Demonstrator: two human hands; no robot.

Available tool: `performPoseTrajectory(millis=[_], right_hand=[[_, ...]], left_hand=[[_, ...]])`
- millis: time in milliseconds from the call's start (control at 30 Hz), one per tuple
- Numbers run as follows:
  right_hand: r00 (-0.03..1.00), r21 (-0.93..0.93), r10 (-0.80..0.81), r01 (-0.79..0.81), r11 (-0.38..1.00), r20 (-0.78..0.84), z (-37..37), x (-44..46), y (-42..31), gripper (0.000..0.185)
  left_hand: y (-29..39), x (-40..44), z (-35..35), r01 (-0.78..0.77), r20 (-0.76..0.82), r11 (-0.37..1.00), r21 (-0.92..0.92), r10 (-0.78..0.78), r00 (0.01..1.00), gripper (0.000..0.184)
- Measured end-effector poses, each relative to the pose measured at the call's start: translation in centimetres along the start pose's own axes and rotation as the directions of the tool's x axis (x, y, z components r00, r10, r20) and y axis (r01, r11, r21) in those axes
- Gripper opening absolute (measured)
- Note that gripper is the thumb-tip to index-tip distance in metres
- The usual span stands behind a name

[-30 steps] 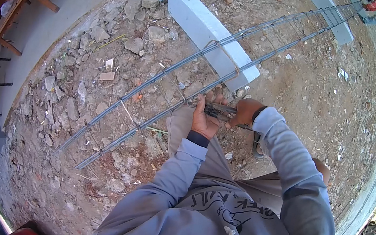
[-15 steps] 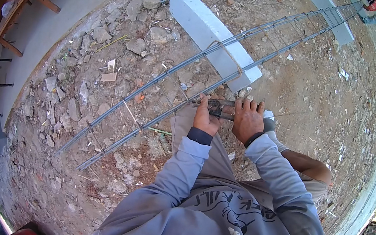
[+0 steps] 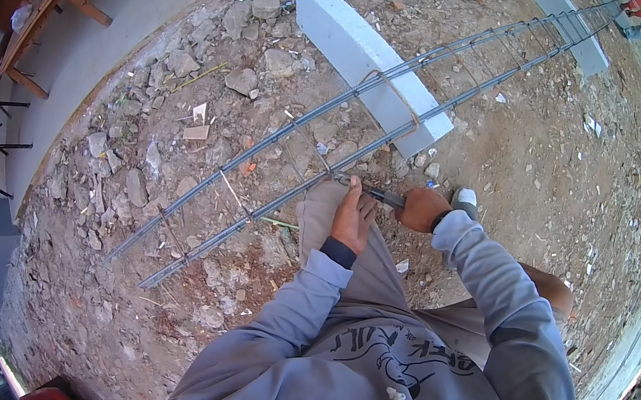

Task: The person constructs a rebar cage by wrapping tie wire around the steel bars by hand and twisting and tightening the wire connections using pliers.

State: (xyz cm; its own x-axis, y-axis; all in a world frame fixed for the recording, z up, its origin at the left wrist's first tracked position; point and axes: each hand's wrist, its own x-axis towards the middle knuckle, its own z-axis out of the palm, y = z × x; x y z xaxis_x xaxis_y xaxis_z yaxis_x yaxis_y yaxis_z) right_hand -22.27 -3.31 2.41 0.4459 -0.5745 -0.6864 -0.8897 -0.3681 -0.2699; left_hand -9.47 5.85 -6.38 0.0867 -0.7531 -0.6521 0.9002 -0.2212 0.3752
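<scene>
Firmly, my right hand closes around a dark-handled tool; whether my left, beside its tip, pinches anything, I cannot tell. The tip meets the steel bar cage, which crosses a pale block. A slip could nip my left fingers.

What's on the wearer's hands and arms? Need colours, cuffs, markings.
Left hand and right hand: both bare, no gloves visible. Long grey-blue fabric sleeves, plain, no print visible. Dark bands at both wrists, wider on the left.
</scene>
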Motion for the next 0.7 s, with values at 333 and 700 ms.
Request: performPoseTrajectory(millis=[333, 700], right_hand=[[0.99, 0.153, 0.068, -0.086, 0.984, 0.123, -3.1, -2.2, -1.6, 0.05], [0.77, -0.251, 0.009, -0.219, 0.943, -0.638, 3.8, -2.7, -2.1, 0.046]], left_hand=[[0.7, 1.3, 2.8, 0.013, 0.163, 0.938, -0.347, 0.047, 0.986, 0.038], [1.2, 2.5, 3.5, 0.032, -0.025, 0.923, -0.382, -0.045, 0.999, 0.034]])
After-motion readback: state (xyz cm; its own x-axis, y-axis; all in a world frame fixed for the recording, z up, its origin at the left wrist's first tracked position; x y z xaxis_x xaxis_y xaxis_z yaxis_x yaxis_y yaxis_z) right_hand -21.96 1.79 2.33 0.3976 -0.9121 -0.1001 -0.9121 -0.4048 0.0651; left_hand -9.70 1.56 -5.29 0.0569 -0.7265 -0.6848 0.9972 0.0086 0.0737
